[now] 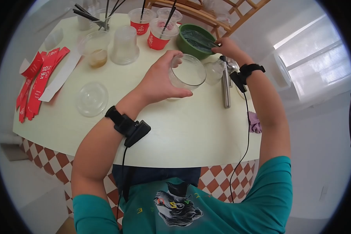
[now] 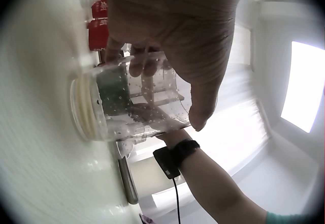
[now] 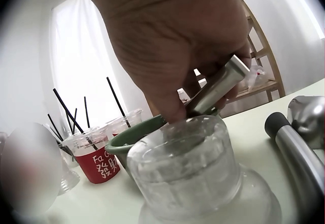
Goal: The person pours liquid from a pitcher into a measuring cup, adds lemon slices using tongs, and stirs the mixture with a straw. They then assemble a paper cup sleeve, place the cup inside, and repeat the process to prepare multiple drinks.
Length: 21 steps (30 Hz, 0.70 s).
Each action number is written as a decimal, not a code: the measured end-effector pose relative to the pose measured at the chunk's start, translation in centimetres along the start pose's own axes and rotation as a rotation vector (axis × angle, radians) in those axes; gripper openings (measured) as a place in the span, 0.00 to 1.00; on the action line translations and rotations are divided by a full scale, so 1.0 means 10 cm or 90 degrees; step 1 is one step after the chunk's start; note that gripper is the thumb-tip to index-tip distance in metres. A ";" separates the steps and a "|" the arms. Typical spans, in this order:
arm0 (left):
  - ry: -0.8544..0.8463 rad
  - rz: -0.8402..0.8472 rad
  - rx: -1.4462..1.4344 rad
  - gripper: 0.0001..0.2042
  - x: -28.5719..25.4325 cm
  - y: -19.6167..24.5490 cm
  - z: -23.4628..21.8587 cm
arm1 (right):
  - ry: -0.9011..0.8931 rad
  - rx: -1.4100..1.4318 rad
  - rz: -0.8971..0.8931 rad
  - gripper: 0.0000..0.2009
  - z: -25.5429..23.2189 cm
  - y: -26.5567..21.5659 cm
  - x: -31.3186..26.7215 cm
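1. While red-sleeved cups [image 1: 157, 42] with black straws stand beside the green bowl [image 1: 191, 50], a clear vessel [image 1: 214, 73] sits close to the bowl's near side.
2. A metal rod [image 1: 226, 90] with a black end lies right of that vessel on the table [image 1: 175, 136].
3. Over to the left are red strips [image 1: 46, 78], a cup of brown liquid [image 1: 96, 57], an upturned cup [image 1: 124, 46] and a round clear lid [image 1: 92, 99].
4. The left hand [image 1: 154, 80] grips the drinking glass [image 1: 189, 74], thumb and fingers spread around its wall; whether its base touches the table, I cannot tell.
5. The right hand [image 1: 229, 48] pinches a flat metal handle [image 3: 218, 87] at the bowl, fingers closed onto it.
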<state>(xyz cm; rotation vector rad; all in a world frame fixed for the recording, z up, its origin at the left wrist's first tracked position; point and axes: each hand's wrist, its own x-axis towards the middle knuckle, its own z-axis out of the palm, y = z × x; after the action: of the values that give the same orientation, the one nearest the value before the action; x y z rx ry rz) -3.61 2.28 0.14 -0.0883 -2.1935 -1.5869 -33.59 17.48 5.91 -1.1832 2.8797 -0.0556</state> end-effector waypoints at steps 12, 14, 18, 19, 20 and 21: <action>-0.013 -0.004 -0.012 0.45 0.00 -0.02 0.00 | 0.023 -0.062 -0.052 0.15 -0.19 -0.22 0.07; -0.011 0.000 -0.015 0.45 0.00 -0.04 0.00 | 0.042 -0.068 -0.092 0.15 -0.17 -0.24 0.11; -0.009 0.006 -0.015 0.45 0.00 -0.04 0.00 | 0.005 -0.054 -0.078 0.14 -0.21 -0.28 0.11; -0.008 0.008 -0.012 0.45 0.00 -0.04 0.00 | 0.005 -0.063 -0.080 0.13 -0.21 -0.28 0.11; -0.008 0.008 -0.012 0.45 0.00 -0.04 0.00 | 0.005 -0.070 -0.081 0.13 -0.21 -0.28 0.11; -0.008 0.012 -0.014 0.45 0.00 -0.05 0.00 | 0.005 -0.070 -0.081 0.13 -0.20 -0.29 0.10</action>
<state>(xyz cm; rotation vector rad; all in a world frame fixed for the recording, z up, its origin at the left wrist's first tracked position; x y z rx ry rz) -3.81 2.13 -0.33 -0.1252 -2.1780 -1.6050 -32.38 14.79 8.07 -1.3869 2.8433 0.0980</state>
